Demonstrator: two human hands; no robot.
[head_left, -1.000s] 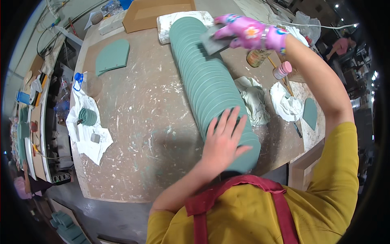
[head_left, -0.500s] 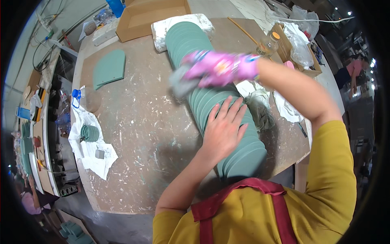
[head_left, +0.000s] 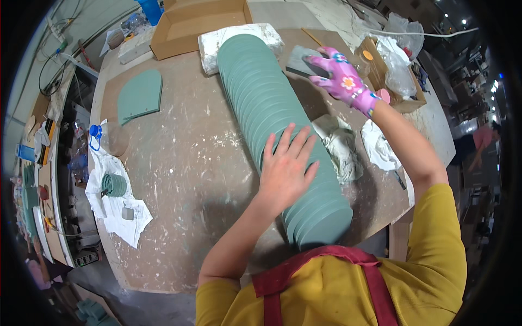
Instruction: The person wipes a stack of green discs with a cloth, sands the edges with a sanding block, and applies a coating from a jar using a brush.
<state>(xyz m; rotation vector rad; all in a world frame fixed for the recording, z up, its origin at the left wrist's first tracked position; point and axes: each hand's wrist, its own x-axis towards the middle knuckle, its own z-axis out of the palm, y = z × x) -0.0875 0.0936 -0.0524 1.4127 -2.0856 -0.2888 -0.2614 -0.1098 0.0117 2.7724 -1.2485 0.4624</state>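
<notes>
Head view: our left grip (head_left: 285, 175) spreads over the overlapping green panels (head_left: 254, 81) beneath it; we should steady them evenly, while our right grip (head_left: 345, 79) pinches the grey block (head_left: 298, 58).

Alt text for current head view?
Bare left hand lies on a long row of overlapping, rounded green plates; the right hand, in a pink floral glove, holds a grey block to the row's right. The row's far end overlaps a white block on a scuffed brown table.
</notes>
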